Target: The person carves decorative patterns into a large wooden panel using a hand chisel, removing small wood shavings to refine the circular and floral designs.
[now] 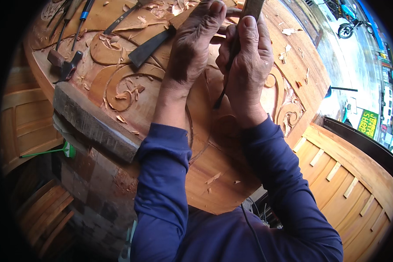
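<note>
Clamped shut round chisel (219, 99) with right hand (245, 65), thumb laid up along shaft, likely for control of the cut; thin dark tip pointed down toward body, touching carved panel (218, 153) between the wrists. Pressed left hand (191, 49) against the right, fingers bent over toward the tool's upper end, seemingly as guide and brake; could not tell whether actually closed on it.

Far left, below bench: green brush (52, 151), out of the way. On panel's left edge: grey block (96, 124), perhaps as weight or stop. Above it: hammer (64, 64) and spare chisels (76, 17), fanned within reach. Beside left hand: broad flat blade (147, 49), laid across scrollwork. Scattered throughout: chips (122, 118), left where cut. Lower right: slatted board (349, 174), leaned apart from work. Top right, well off: parked motorbike (347, 28) on street.
</note>
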Available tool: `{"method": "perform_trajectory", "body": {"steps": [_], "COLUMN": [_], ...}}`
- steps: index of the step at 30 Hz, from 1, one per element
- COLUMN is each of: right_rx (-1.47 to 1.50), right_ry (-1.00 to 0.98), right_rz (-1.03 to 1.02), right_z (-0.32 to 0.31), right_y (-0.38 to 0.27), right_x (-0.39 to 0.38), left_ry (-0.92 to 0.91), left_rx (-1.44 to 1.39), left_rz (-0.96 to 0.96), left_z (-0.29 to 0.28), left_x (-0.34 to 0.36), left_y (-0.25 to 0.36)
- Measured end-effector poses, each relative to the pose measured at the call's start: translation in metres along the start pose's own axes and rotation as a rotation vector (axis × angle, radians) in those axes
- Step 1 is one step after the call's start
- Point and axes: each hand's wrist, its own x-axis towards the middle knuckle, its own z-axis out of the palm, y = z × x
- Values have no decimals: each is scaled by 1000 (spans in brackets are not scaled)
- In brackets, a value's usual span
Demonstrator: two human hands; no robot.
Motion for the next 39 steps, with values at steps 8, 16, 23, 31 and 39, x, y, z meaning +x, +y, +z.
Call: {"method": "perform_trajectory", "body": {"steps": [8,16,23,31,39], "right_rx": [-13,-95,178,-29,136], "right_ry": [-194,-382,-110,-61,418], "right_rz": [67,113,402,122,-150], "right_z": [15,21,-9,-17,-63], "right_y": [9,15,-16,-14,-36], "right_x": [-12,-12,13,14,-9], "left_ry": [161,283,267,69,13], "left_rx": [37,-340,-369,91,333], "left_rz": [70,-12,12,8,69], "left_z": [-10,-37,-7,-2,-4], "left_x": [5,-2,-2,-4,6], "left_y": [-16,-23,-2,11,-14]}}
